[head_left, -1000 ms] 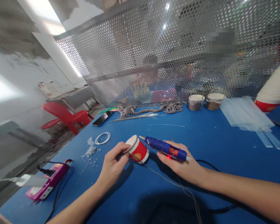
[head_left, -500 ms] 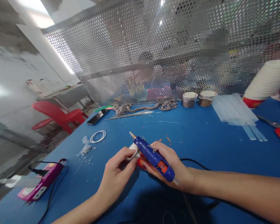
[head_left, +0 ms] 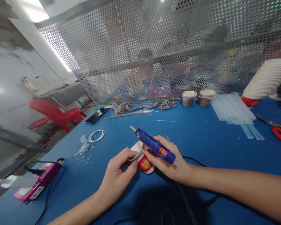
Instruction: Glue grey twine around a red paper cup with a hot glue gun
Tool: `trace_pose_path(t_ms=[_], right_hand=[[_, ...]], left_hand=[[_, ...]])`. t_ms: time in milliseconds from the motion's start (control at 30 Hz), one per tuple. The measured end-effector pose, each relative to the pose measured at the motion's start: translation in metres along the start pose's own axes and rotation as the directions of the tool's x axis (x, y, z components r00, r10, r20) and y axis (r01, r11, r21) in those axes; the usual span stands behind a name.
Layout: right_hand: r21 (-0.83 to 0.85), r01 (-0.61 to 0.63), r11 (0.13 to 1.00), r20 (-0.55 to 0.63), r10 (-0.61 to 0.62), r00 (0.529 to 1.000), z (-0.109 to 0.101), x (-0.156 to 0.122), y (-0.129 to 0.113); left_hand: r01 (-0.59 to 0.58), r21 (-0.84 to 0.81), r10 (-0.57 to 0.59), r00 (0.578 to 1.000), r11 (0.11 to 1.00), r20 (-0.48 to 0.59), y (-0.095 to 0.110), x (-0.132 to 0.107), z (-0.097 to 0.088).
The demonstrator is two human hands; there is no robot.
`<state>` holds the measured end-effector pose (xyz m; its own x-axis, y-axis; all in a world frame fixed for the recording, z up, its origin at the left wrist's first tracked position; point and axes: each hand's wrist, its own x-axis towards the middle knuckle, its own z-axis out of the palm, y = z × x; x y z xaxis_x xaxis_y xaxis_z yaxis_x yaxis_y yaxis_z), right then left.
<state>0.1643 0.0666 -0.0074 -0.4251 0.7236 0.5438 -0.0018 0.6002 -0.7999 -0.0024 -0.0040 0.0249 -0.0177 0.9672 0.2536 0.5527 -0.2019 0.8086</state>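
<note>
Paper cup (head_left: pixel 145 164) and glue gun (head_left: pixel 150 141) held

A purple power strip (head_left: pixel 44 180) lies by the worktop's (head_left: pixel 201 131) left edge; toward the near edge, the left hand (head_left: pixel 119 170) pinches the cup and grey cord (head_left: pixel 140 152), the right hand (head_left: pixel 172 164) grips the gun.

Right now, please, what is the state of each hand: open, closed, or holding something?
Left hand: closed, fingers holding the red-and-white cup.
Right hand: closed around the blue glue gun.

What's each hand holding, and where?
Left hand: grey cord and paper cup, pinched at the cup's edge. Right hand: blue glue gun, gripped below its body.
</note>
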Motion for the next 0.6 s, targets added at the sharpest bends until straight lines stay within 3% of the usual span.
trace_pose_path(t_ms=[300,600], right_hand=[[0.153,-0.071,0.986,0.024,0.068,0.997,0.0013,0.0024,-0.0044],[0.165,-0.130,0.978,0.027,0.127,0.991,0.0032,0.0027,-0.0030]], left_hand=[[0.007,0.027,-0.006,0.999,1.000,-0.038,-0.0022,0.0002,-0.0001],[0.017,0.034,-0.016,0.998,0.999,-0.054,-0.0021,-0.0001,-0.0018]])
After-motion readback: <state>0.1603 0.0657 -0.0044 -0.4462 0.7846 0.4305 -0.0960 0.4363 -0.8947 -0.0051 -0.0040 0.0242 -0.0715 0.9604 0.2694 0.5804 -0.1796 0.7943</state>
